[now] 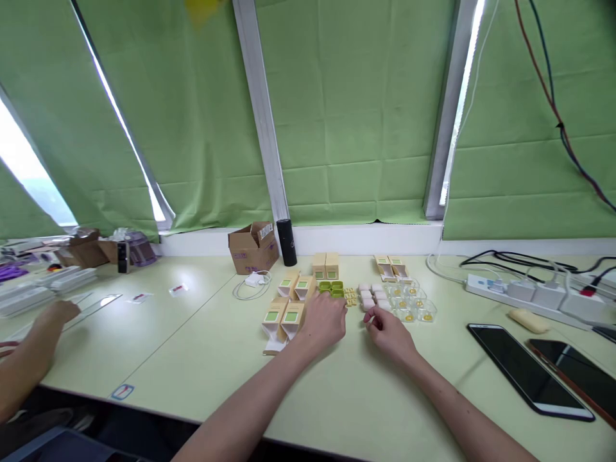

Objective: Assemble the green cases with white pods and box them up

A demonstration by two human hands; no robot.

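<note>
My left hand is closed, fingers curled down beside the green trays and small yellow pieces; what its fingertips hold, if anything, is hidden. To its left stand open kraft boxes with green labels. My right hand has thumb and fingers drawn together just below the pale pink blocks; anything between them is too small to make out. Clear plastic cups with yellow centres sit right of the blocks. Behind are two closed kraft boxes and two open ones.
Another person's hand is at the far left near clear strips. At the back stand a cardboard box, black cylinder and white charger. A power strip and two phones lie right.
</note>
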